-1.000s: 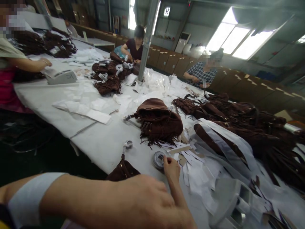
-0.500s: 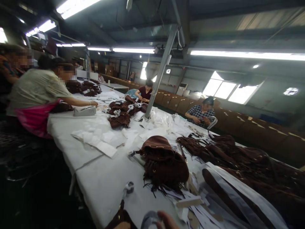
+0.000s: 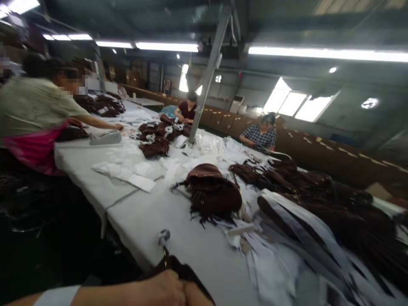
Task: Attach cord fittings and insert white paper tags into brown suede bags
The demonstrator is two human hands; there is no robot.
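Only the bottom edge shows my hands. My left hand [image 3: 164,290], its forearm wearing a white band, comes in from the left with curled fingers against a dark brown bag piece [image 3: 183,272] at the table's near edge. A sliver of my right hand [image 3: 195,297] lies right beside it, touching the same brown piece; its fingers are cut off by the frame. A strap end wrapped in white tape [image 3: 163,236] sticks up from that piece. A brown fringed bag [image 3: 212,193] sits further in on the white table [image 3: 143,212].
A heap of brown fringed bags [image 3: 321,204] and white paper strips [image 3: 274,259] fills the right. A slanted metal pole [image 3: 207,80] rises mid-table. One person in a pale shirt [image 3: 32,110] reaches from the left; two others [image 3: 188,111] [image 3: 259,135] sit opposite.
The view has tilted up and then slightly back down. My right hand has left the tape roll and come in beside my left hand at the brown piece.
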